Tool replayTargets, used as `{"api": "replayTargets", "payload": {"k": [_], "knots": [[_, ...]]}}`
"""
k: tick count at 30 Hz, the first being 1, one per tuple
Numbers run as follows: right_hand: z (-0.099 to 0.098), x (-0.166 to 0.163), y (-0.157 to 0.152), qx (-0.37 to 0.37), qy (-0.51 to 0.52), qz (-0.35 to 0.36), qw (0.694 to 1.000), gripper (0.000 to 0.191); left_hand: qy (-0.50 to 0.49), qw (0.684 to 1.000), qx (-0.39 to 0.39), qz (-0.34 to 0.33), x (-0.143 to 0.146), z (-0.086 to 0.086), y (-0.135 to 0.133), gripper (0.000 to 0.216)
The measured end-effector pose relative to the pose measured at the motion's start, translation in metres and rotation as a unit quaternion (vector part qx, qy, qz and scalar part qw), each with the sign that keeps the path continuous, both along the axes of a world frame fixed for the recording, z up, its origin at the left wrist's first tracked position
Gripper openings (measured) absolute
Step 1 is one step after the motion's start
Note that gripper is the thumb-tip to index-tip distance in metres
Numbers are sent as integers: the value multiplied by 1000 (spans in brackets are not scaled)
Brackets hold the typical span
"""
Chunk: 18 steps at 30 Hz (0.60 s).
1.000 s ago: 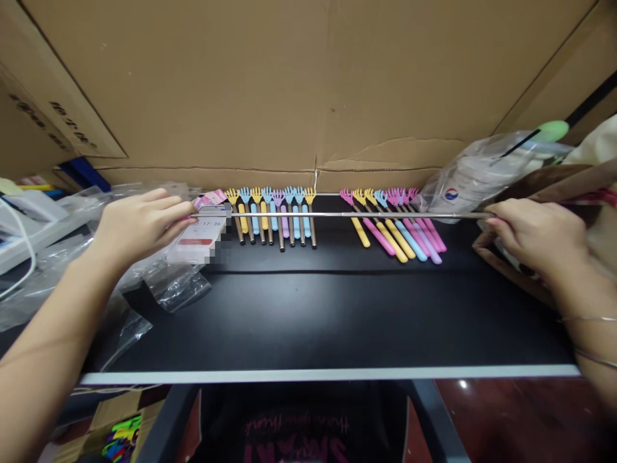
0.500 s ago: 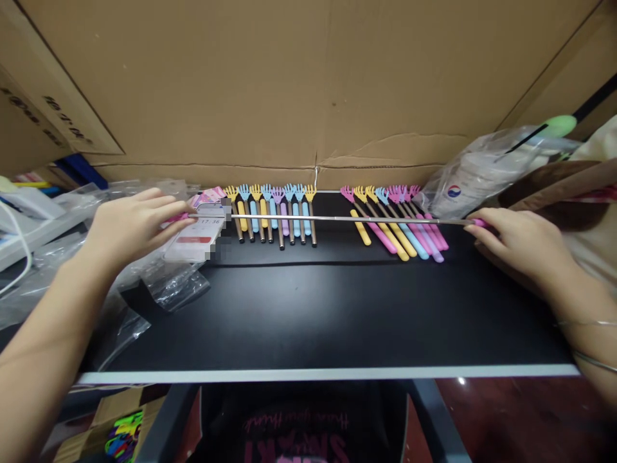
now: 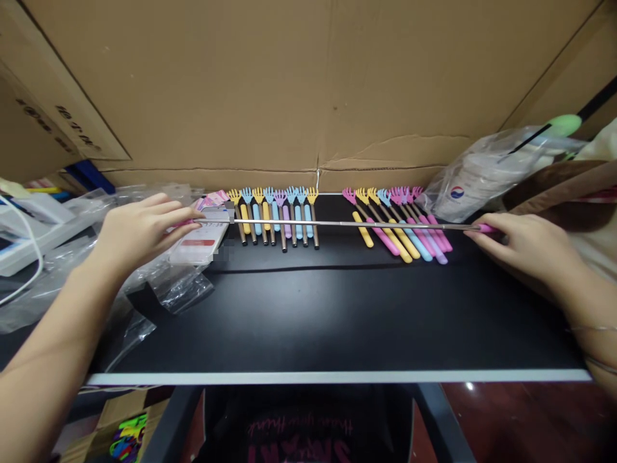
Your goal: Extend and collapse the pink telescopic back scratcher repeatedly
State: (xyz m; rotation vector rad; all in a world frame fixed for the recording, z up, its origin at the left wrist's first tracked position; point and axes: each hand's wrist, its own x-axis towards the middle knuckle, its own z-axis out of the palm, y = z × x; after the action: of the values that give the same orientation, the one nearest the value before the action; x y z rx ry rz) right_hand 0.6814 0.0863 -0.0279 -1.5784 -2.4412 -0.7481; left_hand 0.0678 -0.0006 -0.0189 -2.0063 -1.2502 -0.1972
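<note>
Where I see the metal rod [image 3: 337,223]: stretched crosswise over the back scratchers [image 3: 405,241] on the black table [image 3: 299,315]
Left hand [image 3: 144,231]: pinching one end near the phone [image 3: 195,246]
Right hand [image 3: 527,247]: closed around its pink other end

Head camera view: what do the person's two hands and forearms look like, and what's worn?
The bare left hand and bare right hand show no gloves, and no sleeves are visible. Beyond the right hand are a thin, pale, bracelet-like band and a thin, darker one, both blurred.

Head view — forward, downward, over hands [image 3: 144,226]
</note>
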Motion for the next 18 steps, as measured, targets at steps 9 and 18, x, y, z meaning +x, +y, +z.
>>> {"api": "replayTargets", "payload": {"k": [9,18], "knots": [[-3,3,2,-15,29,-16,999,45,-7,999,13,-42,3,4,0,36],[-2,10,5,23,37,-75,996,35,-17,999,18,-21,4,5,-1,42]]}}
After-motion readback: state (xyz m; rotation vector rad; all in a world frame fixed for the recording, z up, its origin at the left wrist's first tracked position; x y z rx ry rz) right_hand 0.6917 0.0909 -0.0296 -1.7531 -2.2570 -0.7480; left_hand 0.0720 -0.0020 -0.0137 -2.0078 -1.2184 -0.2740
